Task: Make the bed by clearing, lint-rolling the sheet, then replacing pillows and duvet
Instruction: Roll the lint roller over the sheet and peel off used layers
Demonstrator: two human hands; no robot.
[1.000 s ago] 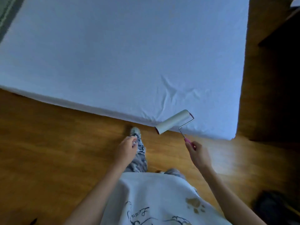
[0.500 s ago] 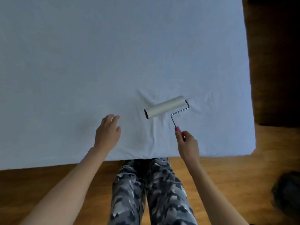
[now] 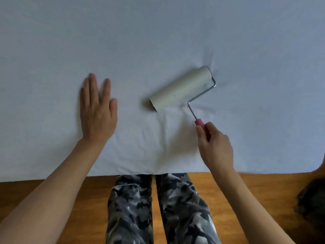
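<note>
Left hand (image 3: 97, 110) has flattened onto sheet (image 3: 158, 32); right hand (image 3: 215, 145) grips unlabelled lint roller (image 3: 181, 89).

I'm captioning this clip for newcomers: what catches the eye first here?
The lint roller lying on the pale sheet, right of centre, its pink handle gripped by the right hand. Then the left hand, fingers straight, flat on the sheet at left.

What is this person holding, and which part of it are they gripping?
The right hand grips the lint roller by its pink handle. The left hand holds nothing; it lies flat on the sheet.
</note>
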